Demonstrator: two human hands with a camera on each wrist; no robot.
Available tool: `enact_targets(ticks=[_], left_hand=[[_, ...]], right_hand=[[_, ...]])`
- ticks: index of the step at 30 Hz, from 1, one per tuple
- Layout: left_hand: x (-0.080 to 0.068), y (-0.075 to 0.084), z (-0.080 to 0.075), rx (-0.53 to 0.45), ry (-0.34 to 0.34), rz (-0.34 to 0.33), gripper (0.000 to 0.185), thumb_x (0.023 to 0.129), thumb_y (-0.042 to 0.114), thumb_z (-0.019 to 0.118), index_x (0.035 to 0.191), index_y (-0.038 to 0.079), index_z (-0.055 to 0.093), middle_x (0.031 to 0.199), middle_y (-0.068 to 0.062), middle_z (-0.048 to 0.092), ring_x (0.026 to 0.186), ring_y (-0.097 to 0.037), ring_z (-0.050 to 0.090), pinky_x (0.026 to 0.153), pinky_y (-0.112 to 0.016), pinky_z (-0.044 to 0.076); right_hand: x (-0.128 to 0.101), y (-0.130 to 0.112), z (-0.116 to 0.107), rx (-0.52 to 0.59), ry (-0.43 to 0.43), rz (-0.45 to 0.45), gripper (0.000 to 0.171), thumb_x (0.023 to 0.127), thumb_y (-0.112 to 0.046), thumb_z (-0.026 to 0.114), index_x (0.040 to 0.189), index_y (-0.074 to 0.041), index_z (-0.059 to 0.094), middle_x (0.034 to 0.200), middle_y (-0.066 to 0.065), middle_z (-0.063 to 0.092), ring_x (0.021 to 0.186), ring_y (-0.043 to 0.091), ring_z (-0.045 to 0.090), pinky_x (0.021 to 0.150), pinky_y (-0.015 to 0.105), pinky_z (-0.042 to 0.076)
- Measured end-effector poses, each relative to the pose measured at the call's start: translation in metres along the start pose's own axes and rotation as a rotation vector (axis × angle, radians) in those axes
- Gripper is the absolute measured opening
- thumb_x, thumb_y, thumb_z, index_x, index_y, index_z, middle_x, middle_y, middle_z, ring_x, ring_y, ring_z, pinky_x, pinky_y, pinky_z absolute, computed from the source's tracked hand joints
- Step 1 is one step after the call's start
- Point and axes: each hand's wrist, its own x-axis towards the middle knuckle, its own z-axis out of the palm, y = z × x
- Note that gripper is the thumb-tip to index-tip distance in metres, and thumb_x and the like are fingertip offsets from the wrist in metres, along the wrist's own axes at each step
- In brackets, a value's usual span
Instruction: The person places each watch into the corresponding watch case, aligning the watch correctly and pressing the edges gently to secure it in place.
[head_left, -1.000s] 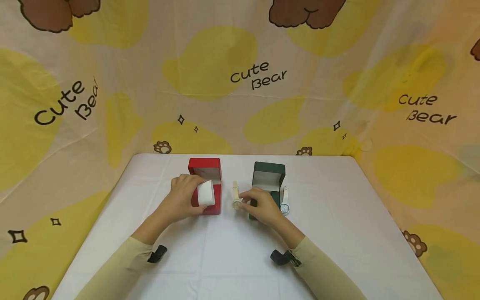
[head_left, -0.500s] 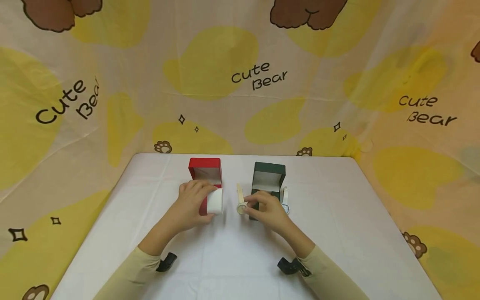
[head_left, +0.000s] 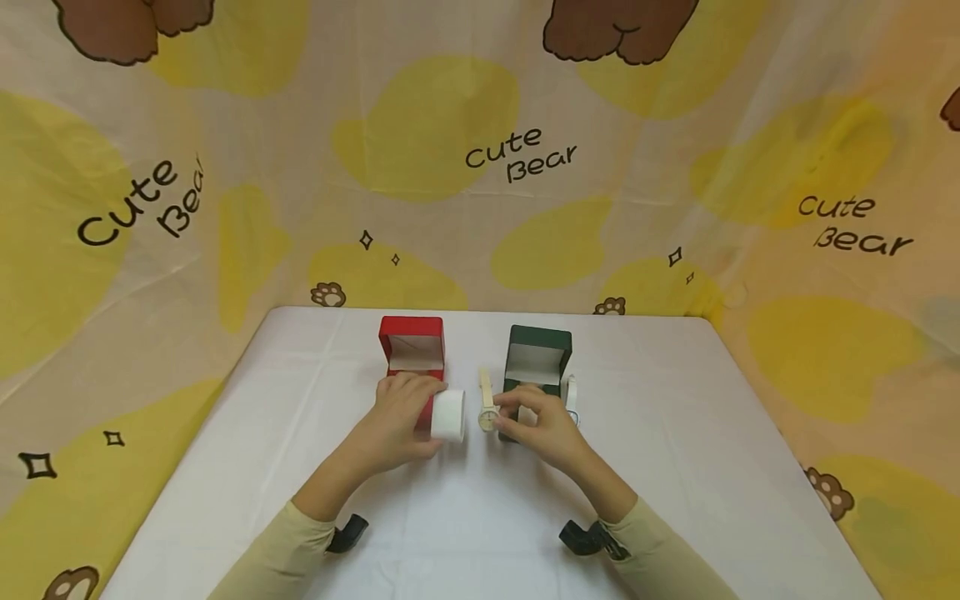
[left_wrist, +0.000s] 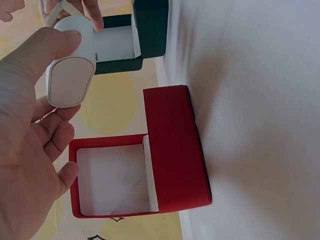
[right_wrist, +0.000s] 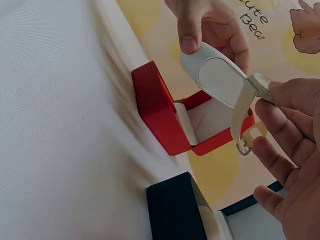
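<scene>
My left hand [head_left: 401,417] grips a white watch cushion [head_left: 447,415] lifted out in front of the open red box [head_left: 411,350]. The cushion [left_wrist: 70,70] shows between thumb and fingers in the left wrist view, above the empty red box [left_wrist: 150,165]. My right hand [head_left: 540,421] pinches a cream-strapped watch [head_left: 487,407] by its case, right beside the cushion. In the right wrist view the watch [right_wrist: 245,110] hangs next to the cushion [right_wrist: 212,75]. An open dark green box [head_left: 537,354] stands behind the right hand.
A second watch with a white strap [head_left: 572,396] lies just right of the green box, partly hidden by my right hand. The white table [head_left: 712,467] is ringed by a yellow "Cute Bear" cloth [head_left: 517,150]. Black wrist mounts [head_left: 347,533] sit on both sleeves.
The left hand lifted the white cushion out of the red box and carried it right. The right hand raised the cream watch off the table toward the cushion.
</scene>
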Motion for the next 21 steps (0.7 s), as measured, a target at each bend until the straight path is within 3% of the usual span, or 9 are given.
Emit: enact_targets(ticks=[6, 13, 21], left_hand=[[-0.001, 0.001, 0.002, 0.017, -0.012, 0.042, 0.073, 0.070, 0.035, 0.093, 0.133, 0.017, 0.060, 0.133, -0.002, 0.061, 0.123, -0.024, 0.048, 0.103, -0.049, 0.030], [-0.001, 0.006, 0.003, 0.021, -0.007, 0.052, 0.075, 0.069, 0.035, 0.094, 0.133, 0.017, 0.061, 0.131, -0.001, 0.062, 0.123, -0.023, 0.049, 0.104, -0.049, 0.031], [0.001, 0.011, 0.004, -0.003, -0.002, 0.063, 0.077, 0.069, 0.034, 0.095, 0.133, 0.012, 0.059, 0.127, -0.004, 0.065, 0.120, -0.024, 0.052, 0.103, -0.049, 0.032]], right_hand=[[0.000, -0.001, 0.004, -0.004, 0.015, -0.004, 0.026, 0.088, -0.020, 0.082, 0.113, -0.016, 0.077, 0.094, -0.007, 0.068, 0.101, 0.013, 0.062, 0.106, 0.055, 0.043], [-0.002, -0.005, 0.004, -0.003, -0.003, 0.002, 0.031, 0.089, -0.018, 0.081, 0.116, -0.005, 0.075, 0.094, -0.006, 0.067, 0.100, 0.013, 0.062, 0.105, 0.055, 0.043], [-0.001, -0.008, 0.004, 0.006, -0.008, -0.016, 0.028, 0.091, -0.019, 0.079, 0.118, -0.013, 0.075, 0.094, -0.005, 0.067, 0.099, 0.018, 0.063, 0.104, 0.060, 0.043]])
